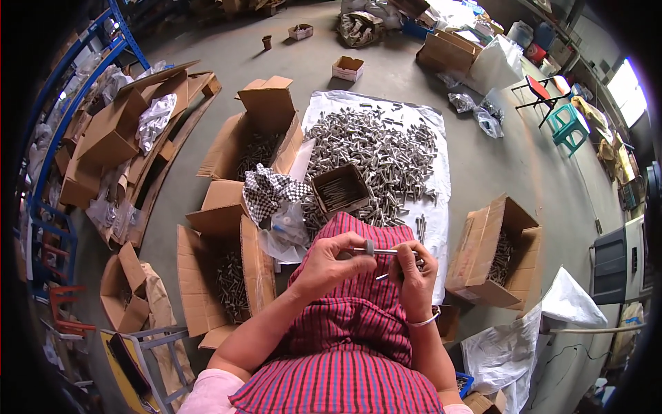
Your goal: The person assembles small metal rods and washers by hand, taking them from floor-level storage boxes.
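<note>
In front of my lap, my left hand (pixel 336 265) pinches a small round grey piece (pixel 369 247) between thumb and fingers. A shiny metal rod (pixel 386 252) runs from that piece to my right hand (pixel 416 276). My right fingers are curled around the rod and other short metal parts, partly hidden by the fingers. Beyond my knees, a large heap of short metal bolt-like parts (pixel 372 148) lies on a white sheet (pixel 441 200). At the heap's near side stands a small brown box (pixel 358 201) with thin metal rods inside.
On my left are two open cartons (pixel 207 159) (pixel 258 269) holding metal parts, with a checkered cloth (pixel 269 196) between. Another carton (pixel 476 259) of parts stands at right. A pallet (pixel 165 162), blue shelving (pixel 127 31) and green stool (pixel 569 127) lie farther out.
</note>
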Demonstrator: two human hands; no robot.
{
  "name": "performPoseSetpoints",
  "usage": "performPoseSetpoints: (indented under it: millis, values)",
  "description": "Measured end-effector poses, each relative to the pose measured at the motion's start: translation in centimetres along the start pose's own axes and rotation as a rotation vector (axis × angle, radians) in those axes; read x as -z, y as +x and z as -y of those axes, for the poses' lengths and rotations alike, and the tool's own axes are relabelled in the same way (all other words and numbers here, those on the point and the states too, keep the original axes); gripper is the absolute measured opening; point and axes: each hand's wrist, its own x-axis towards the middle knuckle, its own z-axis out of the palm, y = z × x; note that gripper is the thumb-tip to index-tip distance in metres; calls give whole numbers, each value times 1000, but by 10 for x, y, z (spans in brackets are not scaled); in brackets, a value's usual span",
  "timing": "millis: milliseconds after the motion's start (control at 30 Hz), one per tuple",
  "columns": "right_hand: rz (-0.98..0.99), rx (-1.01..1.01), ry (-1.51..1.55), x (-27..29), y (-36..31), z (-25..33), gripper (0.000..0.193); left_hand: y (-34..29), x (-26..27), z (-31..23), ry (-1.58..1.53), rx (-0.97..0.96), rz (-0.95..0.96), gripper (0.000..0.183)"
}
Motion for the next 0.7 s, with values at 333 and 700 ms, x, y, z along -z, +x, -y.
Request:
performPoseSetpoints:
  millis: [333,700]
  values:
    - [-95,64,-28,10,1,2,20,-6,5,-9,40,121,177,23]
    - [-54,57,-17,14,3,4,20,-6,-9,-16,-6,68,-12,22]
